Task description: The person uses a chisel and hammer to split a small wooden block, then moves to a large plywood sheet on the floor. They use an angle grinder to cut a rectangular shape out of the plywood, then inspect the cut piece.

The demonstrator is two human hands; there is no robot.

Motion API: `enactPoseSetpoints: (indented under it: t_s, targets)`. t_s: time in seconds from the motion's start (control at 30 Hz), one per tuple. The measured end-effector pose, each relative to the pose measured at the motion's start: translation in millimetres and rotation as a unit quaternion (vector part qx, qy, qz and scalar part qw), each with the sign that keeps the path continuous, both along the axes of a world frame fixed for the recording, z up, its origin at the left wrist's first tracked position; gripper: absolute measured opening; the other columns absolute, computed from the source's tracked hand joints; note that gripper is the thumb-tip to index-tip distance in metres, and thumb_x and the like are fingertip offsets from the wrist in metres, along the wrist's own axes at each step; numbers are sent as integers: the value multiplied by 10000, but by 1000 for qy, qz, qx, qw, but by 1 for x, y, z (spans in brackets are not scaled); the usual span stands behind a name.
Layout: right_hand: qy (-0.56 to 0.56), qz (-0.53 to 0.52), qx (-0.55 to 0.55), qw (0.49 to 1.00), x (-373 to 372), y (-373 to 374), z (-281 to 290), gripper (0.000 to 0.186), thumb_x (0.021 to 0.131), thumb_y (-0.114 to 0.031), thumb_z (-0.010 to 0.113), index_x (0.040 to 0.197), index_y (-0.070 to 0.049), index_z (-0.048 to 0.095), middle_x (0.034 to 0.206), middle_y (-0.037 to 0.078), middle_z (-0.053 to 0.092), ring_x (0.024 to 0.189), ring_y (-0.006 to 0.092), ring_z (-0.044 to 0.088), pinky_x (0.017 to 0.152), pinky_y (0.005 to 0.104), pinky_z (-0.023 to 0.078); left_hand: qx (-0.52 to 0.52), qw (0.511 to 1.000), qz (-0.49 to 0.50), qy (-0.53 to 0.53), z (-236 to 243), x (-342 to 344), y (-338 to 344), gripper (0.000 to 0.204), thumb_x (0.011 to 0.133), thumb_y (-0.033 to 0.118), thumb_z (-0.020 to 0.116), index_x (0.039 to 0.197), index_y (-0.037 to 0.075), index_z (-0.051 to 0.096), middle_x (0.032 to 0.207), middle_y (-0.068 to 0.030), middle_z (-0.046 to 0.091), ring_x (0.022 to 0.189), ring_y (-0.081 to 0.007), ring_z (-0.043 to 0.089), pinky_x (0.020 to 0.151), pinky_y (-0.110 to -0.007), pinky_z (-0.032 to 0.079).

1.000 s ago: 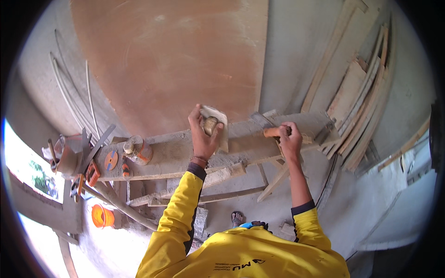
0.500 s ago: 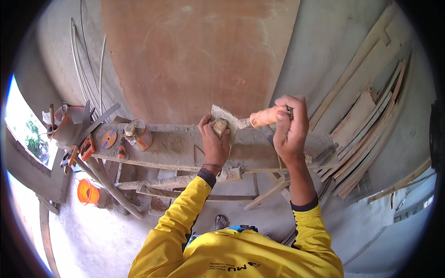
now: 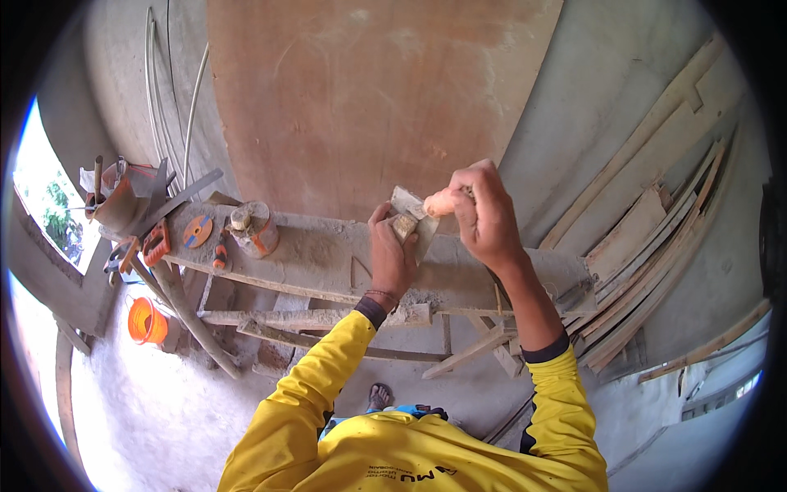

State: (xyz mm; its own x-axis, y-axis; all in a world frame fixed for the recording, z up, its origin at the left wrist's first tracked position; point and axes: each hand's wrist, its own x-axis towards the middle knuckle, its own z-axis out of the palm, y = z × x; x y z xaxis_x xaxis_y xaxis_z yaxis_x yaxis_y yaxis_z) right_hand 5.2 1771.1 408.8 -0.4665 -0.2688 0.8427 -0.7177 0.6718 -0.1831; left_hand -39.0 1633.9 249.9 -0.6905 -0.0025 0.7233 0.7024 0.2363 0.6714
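Trowel (image 3: 404, 225): clamped in left hand (image 3: 393, 261), long axis roughly 11-to-5 o'clock.
Scraper (image 3: 442, 202): clamped in right hand (image 3: 485, 217), blade pointing toward trowel, at 9 o'clock.

I have both arms (image 3: 529, 303) stretched forward and angled inward.
From here I see my left hand (image 3: 393, 261) clasped, thumb (image 3: 410, 246) opposite the fingers (image 3: 379, 215); my right hand (image 3: 489, 211) is curled tight, set slightly farther forward.

Orange handle (image 3: 440, 203), apparently partly hidden
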Motion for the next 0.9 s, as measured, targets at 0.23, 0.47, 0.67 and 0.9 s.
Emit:
enactPoseSetpoints:
  t_s: [0.23, 0.47, 0.67, 0.9]
  targets:
    - [21, -68, -50, 996, -17, -10, 10, 147, 904, -100, 692, 838, -19, 588, 701, 70, 564, 570, 205, 545, 571, 351, 472, 31, 999, 35, 10, -10, -3, 8, 422, 882, 197, 699, 1131, -41, 455, 1374, -300, 435, 1256, -466, 448, 1059, -518, 368]
    - [-167, 219, -565, 777, -45, -15, -9, 229, 942, -156, 704, 780, -77, 564, 582, -10, 458, 497, 107, 453, 478, 304, 412, 20, 995, 93, -5, -10, -8, 15, 564, 828, 415, 780, 1015, -20, 472, 1313, -212, 521, 1160, -410, 553, 963, -456, 468]
    - [-158, 143, -661, 720, -56, -13, -1, 337, 960, -226, 672, 719, -105, 469, 560, -13, 409, 433, 120, 395, 432, 304, 360, 28, 997, 79, 4, -9, -9, 13, 513, 775, 325, 826, 980, 0, 487, 1300, -185, 563, 1124, -395, 590, 892, -435, 507]
    - [-119, 105, -644, 749, -56, -6, 0, 314, 974, -199, 639, 739, -94, 459, 577, -17, 409, 471, 114, 418, 446, 306, 377, 12, 999, 45, -3, -4, -16, 21, 529, 795, 315, 811, 1072, -20, 510, 1285, -183, 553, 1124, -398, 578, 920, -429, 498]
